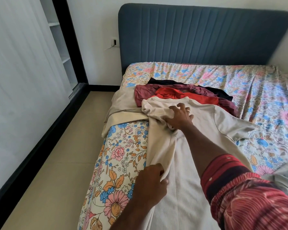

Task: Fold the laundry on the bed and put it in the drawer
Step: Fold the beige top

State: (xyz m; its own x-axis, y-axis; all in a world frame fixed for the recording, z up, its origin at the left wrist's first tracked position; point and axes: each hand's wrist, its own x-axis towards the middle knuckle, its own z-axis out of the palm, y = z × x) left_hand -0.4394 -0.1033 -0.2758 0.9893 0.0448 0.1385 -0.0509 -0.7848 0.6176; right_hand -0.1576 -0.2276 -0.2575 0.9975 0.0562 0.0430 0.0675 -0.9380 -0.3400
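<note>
The cream shirt (181, 146) lies flat on the bed (120, 156), collar toward 12 o'clock, so it can be folded. The left hand (150, 185) pinches its side edge at 7 o'clock, apparently to turn it inward. The right hand (179, 117), fingers spread, presses near the shoulder, anchoring it. More clothes (181, 95) wait at 12 o'clock.

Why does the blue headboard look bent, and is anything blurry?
Head view: the wide-angle lens bows the headboard and the wall's edges; soft, even daylight, no glare; slight smear at the right edge; the hands, left and right, and the cream shirt stay fairly sharp.
</note>
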